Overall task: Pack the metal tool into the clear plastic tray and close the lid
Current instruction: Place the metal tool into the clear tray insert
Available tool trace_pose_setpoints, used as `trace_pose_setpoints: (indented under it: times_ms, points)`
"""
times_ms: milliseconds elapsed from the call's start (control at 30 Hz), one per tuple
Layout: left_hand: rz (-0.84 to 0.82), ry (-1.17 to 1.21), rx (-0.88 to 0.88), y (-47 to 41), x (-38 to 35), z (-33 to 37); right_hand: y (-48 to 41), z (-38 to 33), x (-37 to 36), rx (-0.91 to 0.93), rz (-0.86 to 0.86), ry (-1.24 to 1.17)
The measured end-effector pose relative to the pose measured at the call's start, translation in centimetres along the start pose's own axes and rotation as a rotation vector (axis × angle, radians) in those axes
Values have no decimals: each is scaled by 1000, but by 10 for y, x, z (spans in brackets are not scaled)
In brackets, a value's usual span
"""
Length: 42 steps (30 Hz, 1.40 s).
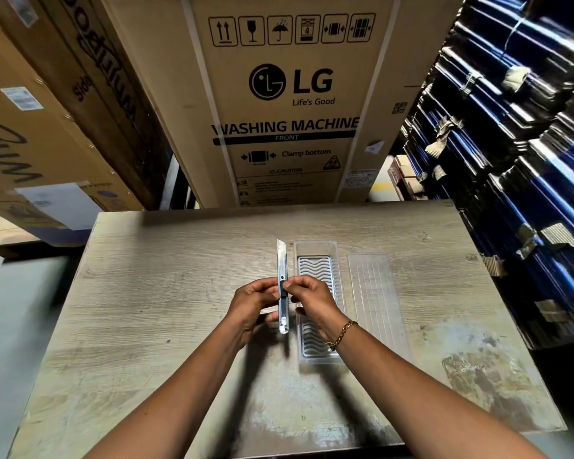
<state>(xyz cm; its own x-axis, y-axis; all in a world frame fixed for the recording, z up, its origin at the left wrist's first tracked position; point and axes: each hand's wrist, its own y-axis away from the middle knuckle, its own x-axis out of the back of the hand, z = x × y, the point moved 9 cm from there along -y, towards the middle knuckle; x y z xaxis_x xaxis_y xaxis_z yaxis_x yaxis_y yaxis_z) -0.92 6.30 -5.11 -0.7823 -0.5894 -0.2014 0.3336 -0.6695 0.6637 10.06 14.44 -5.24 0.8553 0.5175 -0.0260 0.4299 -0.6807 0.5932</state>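
Observation:
A long, slim metal tool with a black slider is held above the table, its angled tip pointing away from me. My left hand grips its lower half from the left. The fingertips of my right hand pinch the black slider from the right. Just right of the tool lies the clear plastic tray, long and narrow, with a wavy ribbed floor; my right hand and wrist hide its middle. The flat clear lid lies on the table right of the tray, apart from it.
The wooden table is worn and stained at the front right. Large cardboard boxes stand behind its far edge and to the left. Stacks of dark blue bundles crowd the right side.

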Motion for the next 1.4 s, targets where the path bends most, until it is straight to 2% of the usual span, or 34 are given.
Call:
trace_pose_setpoints:
  times_ms: [900,1100,1200,1400]
  points:
    - [69,62,-3,-2,-7,7,15,30,10,-29,16,21]
    - [73,32,-8,-3,-13,5,16,35,18,-71,-6,-43]
    - [53,-7,-1,-5,-22,1,13,31,30,-95,21,-161]
    - [29,-79,4,-10,-49,-13,13,14,53,-83,64,-231]
